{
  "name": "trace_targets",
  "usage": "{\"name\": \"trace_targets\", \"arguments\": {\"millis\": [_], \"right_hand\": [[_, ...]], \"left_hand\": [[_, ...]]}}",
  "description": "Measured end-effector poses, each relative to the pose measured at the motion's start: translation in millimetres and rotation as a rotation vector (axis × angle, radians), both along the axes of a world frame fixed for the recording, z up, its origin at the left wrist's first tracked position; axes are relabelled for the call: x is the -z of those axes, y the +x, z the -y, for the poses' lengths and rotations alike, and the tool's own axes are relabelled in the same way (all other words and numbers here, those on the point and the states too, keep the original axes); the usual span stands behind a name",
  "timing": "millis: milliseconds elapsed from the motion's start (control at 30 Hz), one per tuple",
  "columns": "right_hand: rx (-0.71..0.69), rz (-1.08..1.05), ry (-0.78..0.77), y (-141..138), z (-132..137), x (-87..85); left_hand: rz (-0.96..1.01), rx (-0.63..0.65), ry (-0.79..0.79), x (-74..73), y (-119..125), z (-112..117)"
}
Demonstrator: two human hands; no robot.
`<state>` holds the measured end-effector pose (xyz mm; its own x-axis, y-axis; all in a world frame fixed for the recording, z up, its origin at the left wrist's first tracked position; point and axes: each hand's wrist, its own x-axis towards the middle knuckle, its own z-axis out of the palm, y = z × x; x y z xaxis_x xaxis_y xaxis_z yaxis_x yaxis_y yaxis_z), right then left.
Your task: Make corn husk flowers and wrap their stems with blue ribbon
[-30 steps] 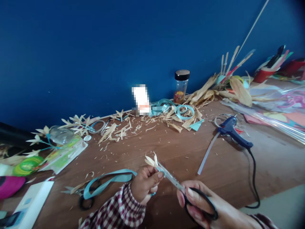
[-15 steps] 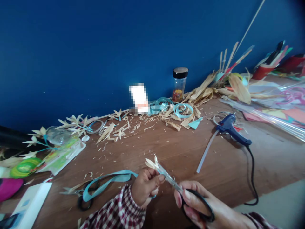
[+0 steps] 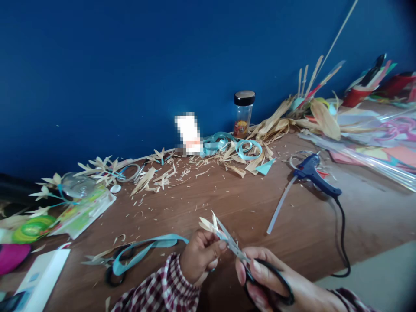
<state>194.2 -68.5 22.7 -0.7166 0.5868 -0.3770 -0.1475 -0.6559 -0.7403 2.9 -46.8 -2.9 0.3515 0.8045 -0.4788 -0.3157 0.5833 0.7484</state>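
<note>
Between thumb and fingers, my left hand (image 3: 202, 255) pinches a small pale husk flower (image 3: 208, 223) with its pointed petals upward. My right hand (image 3: 264, 277) has its fingers through the black handles of a pair of scissors (image 3: 234, 246). The blades are parted and lie at the flower's base, close to my left thumb. A light blue ribbon (image 3: 151, 242) runs from beside my left hand over a second pair of scissors (image 3: 112, 266) on the table. My left palm's inside is hidden.
A blue glue gun (image 3: 316, 173) with a cord lies to the right on the brown table (image 3: 240, 190). Along the wall are a black-lidded jar (image 3: 243, 113), dried husks (image 3: 273, 121), ribbon coils (image 3: 248, 150) and scraps. Finished-looking husk flowers (image 3: 100, 168) lie at left.
The scissor blades have opened wider beside the flower, and my right hand's grip on the handles has spread. My left hand has barely shifted.
</note>
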Motion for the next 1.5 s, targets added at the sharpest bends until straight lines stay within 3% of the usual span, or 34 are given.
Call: {"name": "trace_targets", "arguments": {"millis": [167,333,500,633,767,900,967,1067,1167,1300,1500], "right_hand": [[0.019,0.116,-0.022,15,2,-3.9],[-0.010,0.060,0.018,18,7,-4.5],[0.098,0.028,-0.028,-1,10,2.7],[0.225,0.130,0.030,13,-1,-9.8],[0.080,0.339,0.310,41,-22,-29.4],[0.201,1.060,0.863,44,-57,-30.0],[0.210,1.313,1.073,37,-79,-24.3],[0.125,1.293,1.332,21,-110,-16.4],[0.002,1.217,1.437,2,-134,-13.7],[-0.124,1.225,1.448,-23,-151,-14.8],[-0.081,1.374,1.486,-42,-153,-11.3]], "left_hand": [[-0.029,0.012,0.051,4.5,-4,-1],[-0.026,0.105,0.093,4.0,4,2],[-0.066,0.096,0.096,1.0,7,5],[-0.094,0.069,0.126,2.8,1,4],[-0.007,0.016,0.046,1.3,-3,-2],[0.063,-0.002,0.047,-0.3,-7,-6],[0.088,-0.043,0.050,-0.1,-10,-7],[0.127,-0.096,0.059,-0.1,-16,-11],[0.132,-0.133,0.061,-1.8,-21,-16],[0.093,-0.164,0.064,-4.0,-23,-20],[0.069,-0.191,0.068,-1.5,-21,-23]]}}
